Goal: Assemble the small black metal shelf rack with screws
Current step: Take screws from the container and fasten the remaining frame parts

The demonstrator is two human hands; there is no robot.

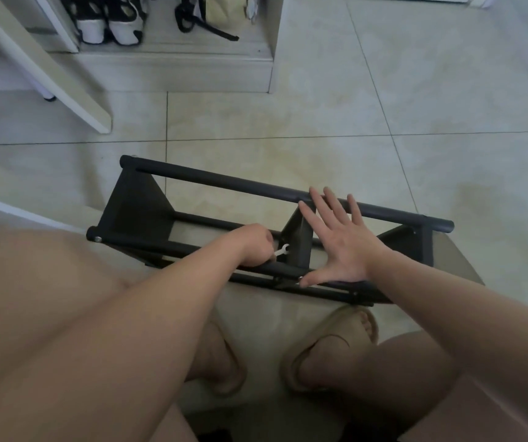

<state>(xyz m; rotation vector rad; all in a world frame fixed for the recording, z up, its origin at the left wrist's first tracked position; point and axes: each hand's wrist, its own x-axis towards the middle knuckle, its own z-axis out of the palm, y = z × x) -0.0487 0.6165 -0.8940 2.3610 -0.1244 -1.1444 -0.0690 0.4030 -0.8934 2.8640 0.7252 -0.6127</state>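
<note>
Lying which way, that rack (pixel 224 183) in front of you?

On the tiled floor (pixel 288 122), just beyond your feet in their tan slippers (pixel 329 346). Its long axis crosses your view from far left to near right, so the left end sits a little farther from you than the right.

And its ends?

The left end plate (pixel 135 202) is a dark triangle between the far bar and the near bar (pixel 135 244). A silver bolt head (pixel 97 239) shows at that plate's near corner. The right end plate stands upright at the opposite end, where the far bar pokes past it.

What is your left hand (pixel 253 247) doing?

It reaches in over the near bar, about midway along the rack. Its grip is curled round a small white tool (pixel 282 250) with a forked tip. That tip points toward the middle bracket (pixel 301 244).

Does the tip touch a bolt?

You cannot tell; your knuckles hide the joint.

And your right hand (pixel 345 247)?

Its grip is released and the hand lies flat, just right of the middle bracket. The fingers (pixel 320 202) are spread, their tips over the far bar. The thumb (pixel 312 279) rests at the near bar.

Anything past the rack?

Black-and-white shoes (pixel 109 23) sit in a low cabinet, well apart from the rack on its far side.
</note>
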